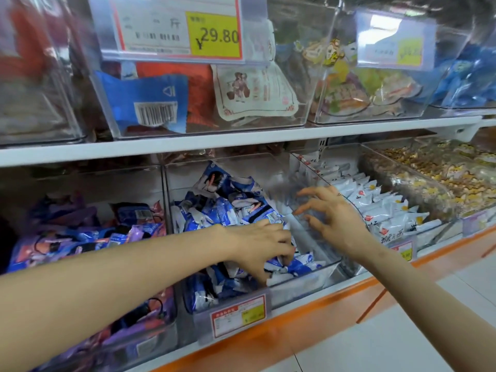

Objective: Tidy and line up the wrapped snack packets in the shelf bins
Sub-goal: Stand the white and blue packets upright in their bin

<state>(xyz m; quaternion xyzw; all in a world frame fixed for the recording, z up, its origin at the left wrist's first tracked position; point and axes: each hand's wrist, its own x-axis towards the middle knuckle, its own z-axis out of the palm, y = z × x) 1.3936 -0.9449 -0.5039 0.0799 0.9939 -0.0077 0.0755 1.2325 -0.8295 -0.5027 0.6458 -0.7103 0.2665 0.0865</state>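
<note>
one bin (pixel 300 287) of jumbled blue packets (pixel 222 208), next bin (pixel 437 233) white packets (pixel 375 208)

Just the one cam, head-worn and wide-angle. It looks forward and a bit down, close up on the shelf bins (pixel 295 287).

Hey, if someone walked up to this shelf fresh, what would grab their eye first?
Two bare arms meet at the clear plastic middle bin on the lower shelf. The left hand grips the jumbled blue-and-white wrapped packets, and the right hand hovers spread open beside it. Up top, a yellow 29.80 price tag stands out.
</note>
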